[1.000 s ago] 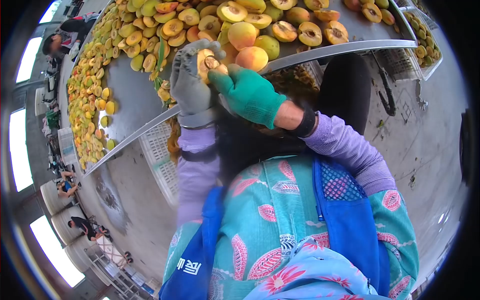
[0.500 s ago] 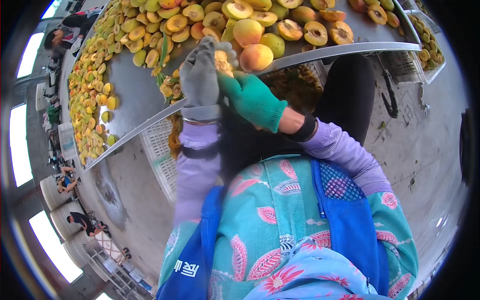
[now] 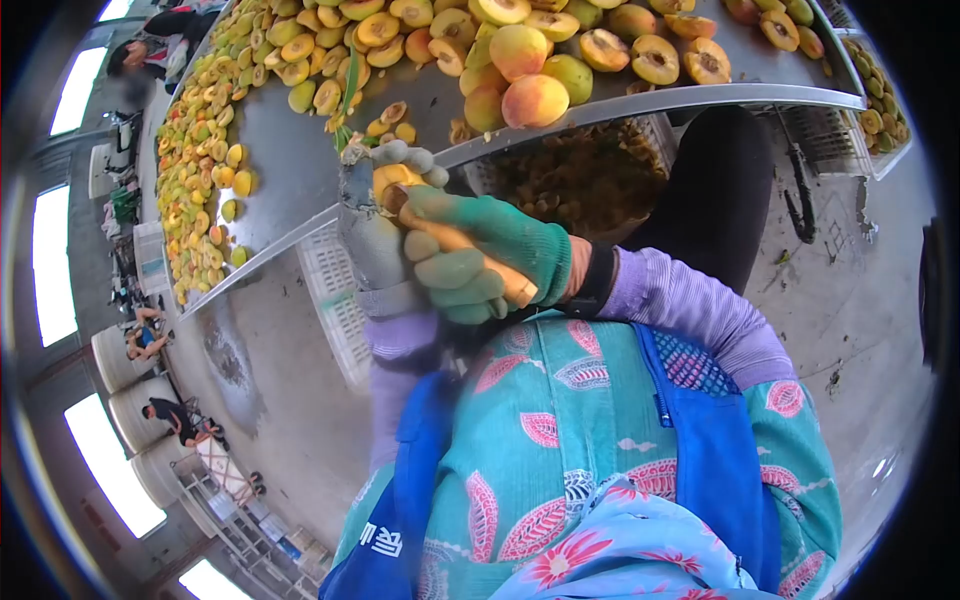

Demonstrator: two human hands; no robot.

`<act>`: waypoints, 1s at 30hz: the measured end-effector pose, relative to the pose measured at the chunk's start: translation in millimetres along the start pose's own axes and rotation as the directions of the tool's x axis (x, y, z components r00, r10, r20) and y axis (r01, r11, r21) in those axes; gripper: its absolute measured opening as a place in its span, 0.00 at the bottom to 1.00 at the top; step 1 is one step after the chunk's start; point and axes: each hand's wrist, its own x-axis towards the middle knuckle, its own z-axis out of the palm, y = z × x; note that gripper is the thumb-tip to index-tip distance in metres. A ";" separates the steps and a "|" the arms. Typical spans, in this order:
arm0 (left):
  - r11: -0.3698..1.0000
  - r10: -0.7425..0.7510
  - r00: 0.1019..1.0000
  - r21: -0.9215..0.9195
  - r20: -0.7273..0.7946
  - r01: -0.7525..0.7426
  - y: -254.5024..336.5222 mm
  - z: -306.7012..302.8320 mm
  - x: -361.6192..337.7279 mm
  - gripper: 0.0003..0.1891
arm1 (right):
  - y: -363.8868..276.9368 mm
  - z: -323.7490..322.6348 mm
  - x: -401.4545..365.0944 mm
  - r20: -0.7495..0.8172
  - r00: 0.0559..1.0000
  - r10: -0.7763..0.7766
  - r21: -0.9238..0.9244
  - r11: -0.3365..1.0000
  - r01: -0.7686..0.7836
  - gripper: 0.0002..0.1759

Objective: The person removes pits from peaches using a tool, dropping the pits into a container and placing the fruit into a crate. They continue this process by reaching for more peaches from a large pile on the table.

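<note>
The only writing in view was a pair of white characters (image 3: 383, 540) printed on the lower left part of the person's blue apron (image 3: 700, 440). They sat slanted and distorted at the picture's edge and could not be read with certainty. Nothing else bore legible text, numbers or signs.

Grey left hand (image 3: 372, 235), green right hand (image 3: 480, 255), yellow-orange peach (image 3: 392, 180), wooden-handled tool (image 3: 475, 255).
</note>
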 end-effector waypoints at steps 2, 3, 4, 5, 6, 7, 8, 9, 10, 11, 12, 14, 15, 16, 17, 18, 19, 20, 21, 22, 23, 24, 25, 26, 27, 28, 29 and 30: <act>0.994 0.045 0.994 0.099 -0.100 -0.035 6.1 -2.9 -8.2 0.18 | 5.7 -2.5 7.7 0.055 0.998 0.018 0.056 0.998 -0.021 0.24; 0.999 0.007 0.997 0.039 -0.080 -0.003 9.9 -0.5 -9.3 0.18 | 3.1 -1.1 10.0 0.084 0.996 0.021 0.067 0.997 -0.027 0.24; 0.999 -0.028 0.998 -0.024 -0.053 0.027 13.2 4.4 -7.9 0.17 | 0.0 1.7 11.4 0.110 0.994 0.023 0.073 0.997 -0.031 0.24; 0.994 -0.064 0.998 -0.086 -0.023 0.061 14.9 7.2 -6.2 0.17 | -0.4 6.3 10.1 0.140 0.990 0.035 0.088 0.995 -0.048 0.24; 0.970 -0.110 0.993 -0.216 0.036 0.115 14.5 -4.2 -0.5 0.16 | -0.9 11.6 6.7 0.172 0.984 0.044 0.101 0.993 -0.062 0.24; 0.944 -0.124 0.984 -0.292 0.124 0.156 17.8 -29.5 0.3 0.15 | -2.5 14.1 2.6 0.206 0.977 0.049 0.113 0.991 -0.074 0.24; 0.911 -0.134 0.966 -0.356 0.219 0.207 24.8 -62.5 1.2 0.13 | -5.4 10.0 -3.5 0.277 0.961 0.001 0.115 0.993 -0.034 0.24; 0.872 -0.137 0.936 -0.409 0.323 0.269 31.4 -84.9 10.0 0.12 | -11.4 9.9 -16.5 0.201 0.978 -0.051 0.065 0.997 0.039 0.22; 0.995 -0.079 0.967 -0.038 0.243 0.091 35.7 -95.7 24.5 0.12 | -17.0 1.0 -33.8 -0.012 0.997 -0.070 0.048 0.996 0.071 0.21; 0.934 0.025 0.980 0.344 0.200 -0.094 40.4 -104.5 42.7 0.12 | -23.2 -11.5 -44.6 -0.223 0.970 -0.098 0.018 0.994 0.104 0.20; 0.705 0.146 0.972 0.669 0.184 -0.233 42.3 -114.1 55.3 0.12 | -25.1 -19.6 -47.7 -0.355 0.928 -0.109 -0.008 0.993 0.114 0.21; -0.047 0.358 0.895 0.962 0.266 -0.267 43.7 -103.7 63.2 0.14 | -22.9 -26.4 -50.7 -0.610 0.783 -0.122 -0.042 0.992 0.121 0.21; -0.139 0.373 0.820 0.900 0.435 -0.414 38.6 -77.2 73.5 0.15 | -23.8 -22.5 -49.1 -0.615 0.771 -0.166 -0.108 0.986 0.126 0.21; -0.232 0.374 0.717 0.808 0.588 -0.541 31.7 -22.9 85.5 0.17 | -24.7 -10.0 -43.2 -0.619 0.757 -0.208 -0.173 0.977 0.128 0.21; -0.327 0.272 0.633 0.688 0.725 -0.647 12.1 -7.5 118.7 0.19 | -24.9 1.8 -41.4 -0.618 0.744 -0.254 -0.235 0.963 0.134 0.20; -0.408 0.151 0.523 0.535 0.839 -0.740 -3.3 3.0 148.6 0.22 | -29.3 11.5 -43.7 -0.588 0.751 -0.301 -0.307 0.942 0.137 0.21; -0.475 0.032 0.590 0.532 0.806 -0.701 -11.0 9.0 160.1 0.22 | -30.1 12.6 -43.2 -0.613 0.668 -0.422 -0.463 0.877 0.129 0.21; -0.545 -0.079 0.654 0.517 0.752 -0.661 -17.7 15.2 168.6 0.22 | -31.5 13.5 -41.0 -0.612 0.578 -0.540 -0.604 0.791 0.098 0.21; -0.615 -0.181 0.713 0.488 0.677 -0.620 -24.4 19.6 176.5 0.22 | -33.5 13.8 -39.4 -0.584 0.488 -0.649 -0.725 0.688 0.047 0.21; -0.532 -0.167 0.723 0.556 0.670 -0.639 -20.5 7.8 189.4 0.20 | -34.2 12.4 -38.1 -0.384 0.442 -0.811 -0.891 0.451 0.052 0.21; -0.338 -0.138 0.813 0.745 0.565 -0.575 -11.7 1.7 188.3 0.19 | -38.5 8.1 -36.6 -0.242 0.393 -0.887 -0.970 0.229 -0.081 0.22; -0.128 -0.139 0.888 0.881 0.438 -0.455 -3.3 -8.9 182.1 0.18 | -48.4 2.0 -33.7 -0.083 0.369 -0.926 -0.976 0.000 -0.219 0.22; 0.086 -0.170 0.941 0.956 0.292 -0.281 2.3 -19.2 168.6 0.18 | -55.0 -2.1 -27.8 0.025 0.401 -0.916 -0.943 -0.154 -0.294 0.22; 0.229 -0.137 0.954 0.946 0.266 -0.231 10.6 -23.3 146.4 0.15 | -61.1 -6.5 -22.0 0.134 0.428 -0.894 -0.879 -0.307 -0.366 0.22; 0.377 -0.078 0.944 0.886 0.321 -0.270 11.0 -31.1 128.1 0.15 | -66.8 -11.1 -16.1 0.239 0.449 -0.861 -0.788 -0.443 -0.428 0.22; 0.512 -0.005 0.929 0.799 0.369 -0.315 10.1 -36.4 111.8 0.14 | -70.2 -17.5 -8.7 0.288 0.498 -0.818 -0.728 -0.525 -0.441 0.22; 0.652 0.022 0.927 0.697 0.376 -0.298 9.8 -37.4 104.2 0.15 | -71.4 -18.8 -2.8 0.335 0.545 -0.769 -0.659 -0.604 -0.447 0.21; 0.775 0.049 0.923 0.568 0.382 -0.276 9.5 -38.4 96.8 0.16 | -69.9 -17.6 0.0 0.326 0.566 -0.757 -0.668 -0.608 -0.429 0.20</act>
